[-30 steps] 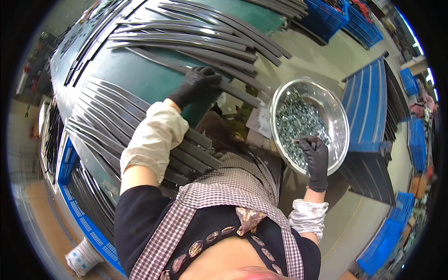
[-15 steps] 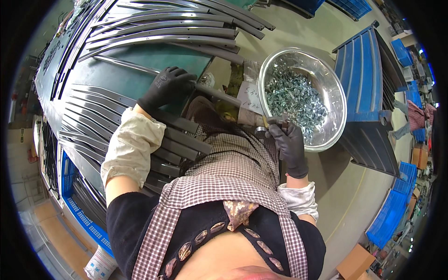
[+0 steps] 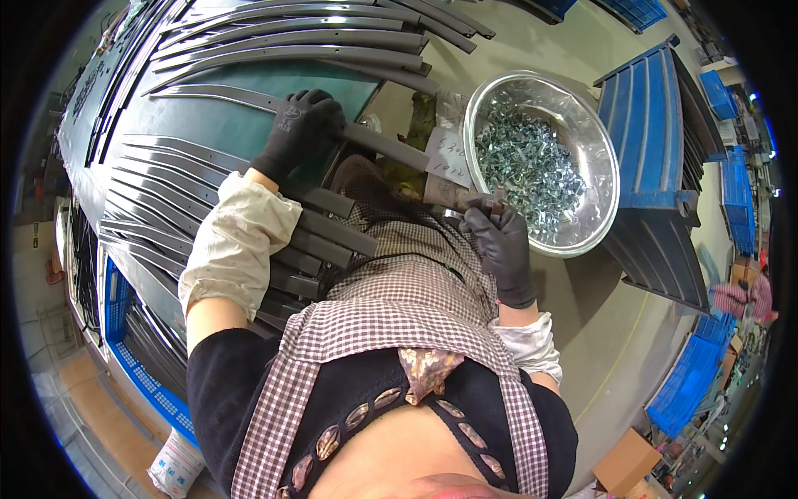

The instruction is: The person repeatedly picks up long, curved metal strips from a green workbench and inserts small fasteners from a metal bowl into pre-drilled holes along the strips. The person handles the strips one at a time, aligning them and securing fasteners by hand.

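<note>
My left hand (image 3: 301,133), in a black glove, is closed around a long dark metal strip (image 3: 386,145). One end of the strip lies over the green tabletop and the other juts past its edge toward the right. My right hand (image 3: 501,254), gloved in black too, is curled just beside a shiny metal basin (image 3: 611,187). A small brownish-grey piece (image 3: 499,202) shows at its fingertips; its kind is unclear and the fingers hide the rest. Small bright metal clips (image 3: 532,162) lie heaped in the basin.
More dark strips (image 3: 291,41) lie fanned at the table's far side, others (image 3: 174,191) at its near left. Right of the basin stands a blue metal bin (image 3: 636,125). Blue plastic crates (image 3: 686,387) and a cardboard box (image 3: 628,461) are on the floor at right.
The strip and my left hand have moved slightly farther from me. My right hand has turned a little, and the round metal end below its fingers is now mostly hidden.
</note>
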